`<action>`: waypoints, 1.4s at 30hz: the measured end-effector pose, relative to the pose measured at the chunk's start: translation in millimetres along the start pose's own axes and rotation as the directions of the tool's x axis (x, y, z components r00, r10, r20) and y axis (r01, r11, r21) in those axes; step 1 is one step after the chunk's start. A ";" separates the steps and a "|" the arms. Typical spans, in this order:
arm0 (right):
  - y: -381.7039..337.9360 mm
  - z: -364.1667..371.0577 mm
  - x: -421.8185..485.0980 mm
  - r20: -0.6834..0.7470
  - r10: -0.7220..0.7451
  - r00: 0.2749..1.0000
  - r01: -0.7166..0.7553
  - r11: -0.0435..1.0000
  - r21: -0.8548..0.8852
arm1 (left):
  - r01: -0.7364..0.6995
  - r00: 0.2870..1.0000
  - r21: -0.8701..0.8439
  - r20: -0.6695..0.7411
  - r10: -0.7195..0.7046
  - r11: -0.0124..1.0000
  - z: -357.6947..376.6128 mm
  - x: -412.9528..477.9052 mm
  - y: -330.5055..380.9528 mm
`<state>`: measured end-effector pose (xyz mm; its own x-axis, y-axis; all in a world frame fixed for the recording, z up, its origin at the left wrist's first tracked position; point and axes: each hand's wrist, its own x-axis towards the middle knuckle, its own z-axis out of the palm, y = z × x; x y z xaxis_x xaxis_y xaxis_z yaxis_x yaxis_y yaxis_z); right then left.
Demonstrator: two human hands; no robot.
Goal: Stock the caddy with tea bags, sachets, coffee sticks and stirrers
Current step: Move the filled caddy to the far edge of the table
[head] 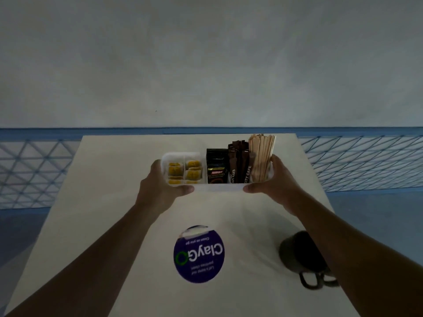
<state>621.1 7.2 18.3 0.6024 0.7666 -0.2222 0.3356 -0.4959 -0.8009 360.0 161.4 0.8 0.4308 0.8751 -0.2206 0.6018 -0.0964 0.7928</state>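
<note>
A clear plastic caddy stands at the far middle of the white table. Its left compartments hold yellow tea bags. Beside them stands a black coffee sachet, then brown coffee sticks, then a bundle of wooden stirrers at the right end. My left hand grips the caddy's left end, thumb along the front wall. My right hand grips the right end the same way.
A round purple "ClayGo" sticker lies on the table near me. A dark mug with its handle toward me stands at the near right, partly under my right forearm. Blue-patterned floor lies past the table's edges; a grey wall rises behind.
</note>
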 end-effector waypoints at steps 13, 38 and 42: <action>30.3 -69.6 112.2 -0.011 0.020 1.000 -0.019 0.998 0.053 | 0.015 0.999 -0.032 -0.029 -0.016 0.999 81.9 95.4 65.9; 57.4 -68.9 146.8 0.000 0.098 0.995 -0.097 0.994 0.058 | 0.132 0.991 -0.007 -0.006 -0.132 0.991 104.5 111.0 77.2; 56.1 -77.2 132.3 -0.048 0.166 0.985 -0.162 0.984 0.070 | 0.189 0.980 0.008 -0.061 -0.188 0.982 92.9 92.3 78.9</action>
<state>775.5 49.3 -13.1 0.6838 0.6532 -0.3251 0.1814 -0.5838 -0.7914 509.7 190.5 -9.7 0.2681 0.9047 -0.3311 0.6777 0.0672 0.7323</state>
